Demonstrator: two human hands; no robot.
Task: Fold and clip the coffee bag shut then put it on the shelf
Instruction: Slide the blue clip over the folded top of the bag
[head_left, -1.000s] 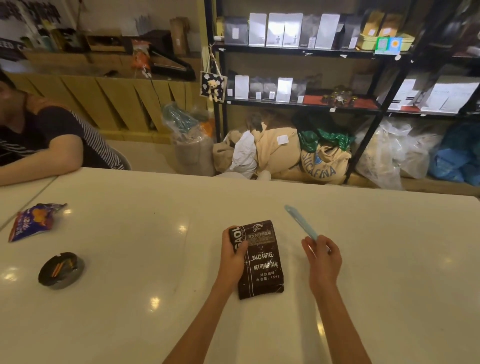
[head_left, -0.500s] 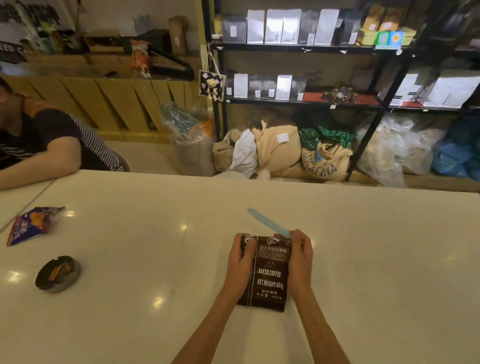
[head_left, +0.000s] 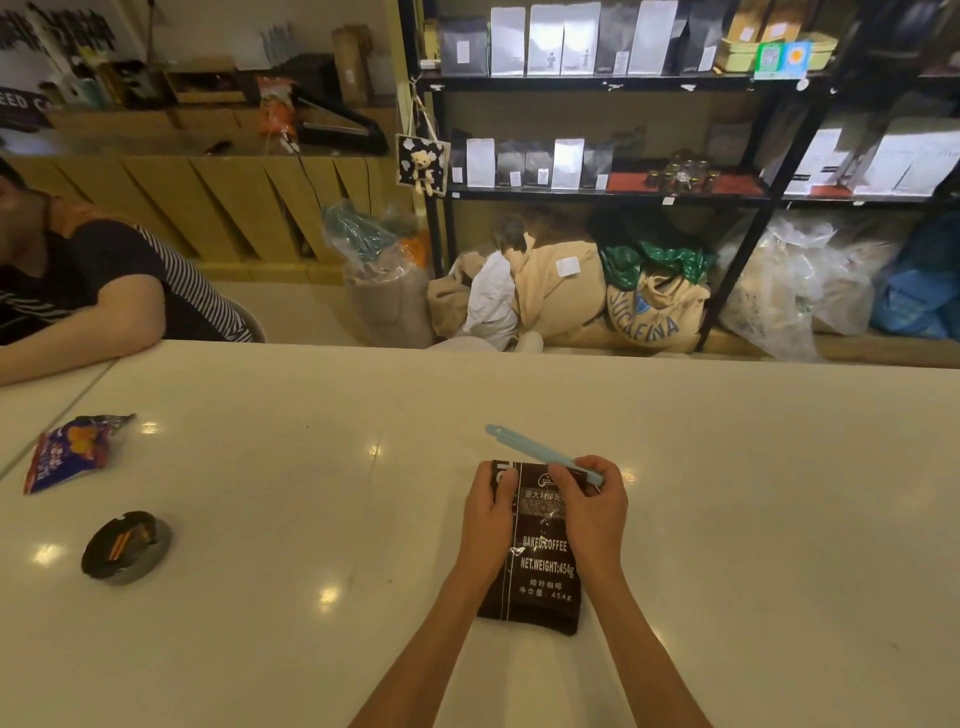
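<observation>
A dark brown coffee bag (head_left: 540, 571) with white print lies flat on the white table (head_left: 311, 519), its folded top pointing away from me. My left hand (head_left: 491, 512) grips the bag's upper left edge. My right hand (head_left: 592, 506) holds a long light-blue clip (head_left: 524, 446) while its fingers press on the bag's top right. The clip slants up and to the left over the bag's top edge. The black shelf (head_left: 597, 80) with rows of bags stands behind the table.
A black ashtray (head_left: 124, 545) and a blue-orange snack packet (head_left: 70, 457) lie at the table's left. A person's arm (head_left: 78, 332) rests on the far left table. Burlap sacks (head_left: 649, 317) and plastic bags sit on the floor under the shelf.
My right hand has carried the clip leftward from beside the bag onto its top edge. The bag has shifted right and straightened between both hands.
</observation>
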